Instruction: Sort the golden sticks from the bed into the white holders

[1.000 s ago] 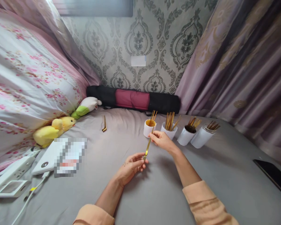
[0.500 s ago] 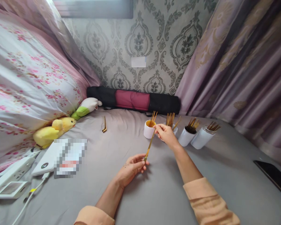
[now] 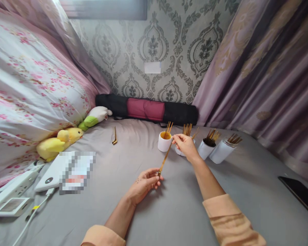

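Between my two hands stretches a thin golden-brown stick, slanting up to the right; I cannot tell whether it is one stick or several together. My left hand is closed on its lower end, where a brassy piece shows by the thumb. With fingertips and thumb, my right hand pinches the upper end. Just left of that hand stands a white cup, yellow inside, with a few thin sticks in it. Another white container holding sticks is partly hidden behind my right hand.
Two more white containers of sticks, one upright and one leaning, stand to the right. A bent brass-coloured piece lies on the grey sheet. Plush toys, a power bank and power strip are left; a phone lies right.
My right hand has shifted slightly right, drawing the stick's upper end a little away from the yellow-lined cup. My left hand stays almost where it was.
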Action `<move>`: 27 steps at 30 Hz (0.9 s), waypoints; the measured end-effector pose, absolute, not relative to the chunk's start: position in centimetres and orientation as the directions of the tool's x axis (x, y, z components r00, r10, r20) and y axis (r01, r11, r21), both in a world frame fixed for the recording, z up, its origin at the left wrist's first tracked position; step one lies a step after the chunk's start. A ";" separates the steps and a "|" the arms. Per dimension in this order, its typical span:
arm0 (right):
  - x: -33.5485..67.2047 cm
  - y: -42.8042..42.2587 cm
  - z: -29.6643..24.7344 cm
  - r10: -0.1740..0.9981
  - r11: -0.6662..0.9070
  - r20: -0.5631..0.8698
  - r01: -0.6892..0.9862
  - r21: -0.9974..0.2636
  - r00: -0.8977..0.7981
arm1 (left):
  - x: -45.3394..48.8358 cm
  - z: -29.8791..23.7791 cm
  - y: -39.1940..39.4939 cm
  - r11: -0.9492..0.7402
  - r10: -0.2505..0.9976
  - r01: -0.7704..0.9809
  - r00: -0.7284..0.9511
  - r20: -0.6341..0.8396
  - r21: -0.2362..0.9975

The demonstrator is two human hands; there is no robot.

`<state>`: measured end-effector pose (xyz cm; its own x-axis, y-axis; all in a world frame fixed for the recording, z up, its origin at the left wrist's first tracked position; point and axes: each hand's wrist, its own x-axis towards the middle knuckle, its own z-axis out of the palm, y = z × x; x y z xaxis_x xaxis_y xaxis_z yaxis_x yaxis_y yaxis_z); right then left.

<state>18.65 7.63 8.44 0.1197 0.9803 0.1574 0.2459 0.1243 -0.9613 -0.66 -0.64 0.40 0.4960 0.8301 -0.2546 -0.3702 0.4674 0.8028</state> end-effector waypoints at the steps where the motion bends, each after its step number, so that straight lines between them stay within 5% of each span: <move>1: 18.7 7.6 8.4 0.981 0.126 0.157 0.239 -0.963 0.117 | -0.6 0.4 -0.6 0.470 0.830 -0.373 0.494 -0.257 0.800; 27: 20.5 8.5 11.3 0.950 0.197 0.237 0.198 -0.960 0.202 | -1.0 0.5 -0.2 0.515 0.848 -0.510 0.421 -0.322 0.689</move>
